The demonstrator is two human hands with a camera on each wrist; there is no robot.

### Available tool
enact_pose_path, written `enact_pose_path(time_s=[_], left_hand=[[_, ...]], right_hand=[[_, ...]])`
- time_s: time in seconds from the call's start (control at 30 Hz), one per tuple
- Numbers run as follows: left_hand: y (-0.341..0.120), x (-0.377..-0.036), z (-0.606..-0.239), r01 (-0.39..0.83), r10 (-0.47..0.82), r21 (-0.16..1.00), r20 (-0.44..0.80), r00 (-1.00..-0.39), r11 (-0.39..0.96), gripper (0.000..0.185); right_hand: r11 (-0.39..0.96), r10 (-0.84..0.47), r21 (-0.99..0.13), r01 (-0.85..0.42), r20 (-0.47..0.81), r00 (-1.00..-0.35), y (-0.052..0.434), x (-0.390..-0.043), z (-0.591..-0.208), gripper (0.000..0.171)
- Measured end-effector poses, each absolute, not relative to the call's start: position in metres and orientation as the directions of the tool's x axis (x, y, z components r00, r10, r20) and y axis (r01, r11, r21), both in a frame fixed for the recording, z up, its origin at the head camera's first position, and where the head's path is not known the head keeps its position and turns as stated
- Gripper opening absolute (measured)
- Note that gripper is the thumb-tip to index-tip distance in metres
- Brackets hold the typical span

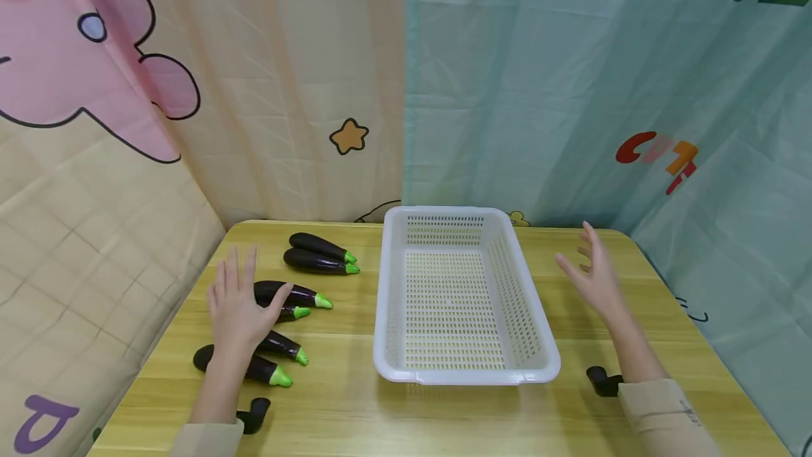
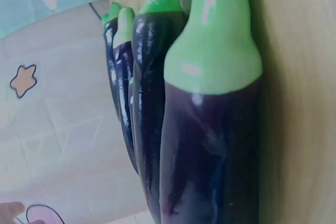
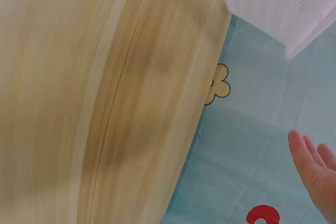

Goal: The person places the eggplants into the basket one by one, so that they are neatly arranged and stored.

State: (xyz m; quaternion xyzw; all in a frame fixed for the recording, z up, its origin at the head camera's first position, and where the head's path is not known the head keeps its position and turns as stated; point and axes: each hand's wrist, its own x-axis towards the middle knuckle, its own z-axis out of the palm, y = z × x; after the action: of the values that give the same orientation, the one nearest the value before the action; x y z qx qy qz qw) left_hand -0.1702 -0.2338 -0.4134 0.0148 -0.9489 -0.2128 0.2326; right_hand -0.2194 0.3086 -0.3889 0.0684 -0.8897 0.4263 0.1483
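Several dark eggplants with bright green stem ends lie on the left of the table, in rough pairs. The far pair includes an eggplant [image 1: 315, 261]; a nearer eggplant [image 1: 258, 370] lies partly under my forearm. My left hand [image 1: 240, 309] is over the middle ones with its fingers spread, hiding parts of them. In the left wrist view, an eggplant [image 2: 210, 145] fills the foreground beside others. A white perforated plastic basket [image 1: 466, 376] with nothing in it stands mid-table. To its right my right hand [image 1: 596, 277] is raised, fingers relaxed and apart, holding nothing.
The wooden table [image 1: 330, 415] has cloth hangings behind and beside it, among them a blue-green curtain [image 1: 507, 125]. A black wrist-camera mount [image 1: 254, 416] is at the left wrist, another black mount [image 1: 604, 381] at the right.
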Motion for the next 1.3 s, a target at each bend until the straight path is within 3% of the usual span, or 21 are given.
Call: enact_pose_path(time_s=[0.2,0.33,0.5,0.77,1.0,1.3], left_hand=[[-0.234,-0.155,-0.413,0.05,-0.265,0.622,0.403,-0.876,0.781,0.086],[-0.235,-0.144,-0.415,0.044,-0.375,0.777,0.351,-0.858,0.628,0.089],[-0.236,-0.13,-0.419,0.034,-0.515,0.893,0.29,-0.807,0.449,0.091],[-0.25,-0.113,-0.433,-0.129,-0.653,0.96,0.067,-0.754,0.247,0.089],[-0.299,-0.128,-0.508,0.036,-0.698,0.971,-0.143,-0.702,-0.234,0.1],[-0.292,-0.114,-0.515,-0.152,-0.739,0.968,-0.25,-0.626,-0.199,0.104]], right_hand=[[0.444,0.018,-0.875,-0.19,0.221,-0.975,0.304,-0.22,-0.395,0.081],[0.268,-0.019,-0.952,-0.149,0.149,-0.989,0.302,-0.221,-0.4,0.081],[0.194,-0.06,-0.978,-0.076,0.065,-0.996,0.299,-0.222,-0.402,0.085],[0.178,-0.107,-0.984,-0.009,-0.01,-0.994,0.293,-0.222,-0.404,0.084],[0.197,-0.155,-0.98,0.013,-0.044,-0.987,0.291,-0.228,-0.406,0.08],[0.195,-0.2,-0.981,0.018,-0.058,-0.978,0.294,-0.229,-0.409,0.078]])
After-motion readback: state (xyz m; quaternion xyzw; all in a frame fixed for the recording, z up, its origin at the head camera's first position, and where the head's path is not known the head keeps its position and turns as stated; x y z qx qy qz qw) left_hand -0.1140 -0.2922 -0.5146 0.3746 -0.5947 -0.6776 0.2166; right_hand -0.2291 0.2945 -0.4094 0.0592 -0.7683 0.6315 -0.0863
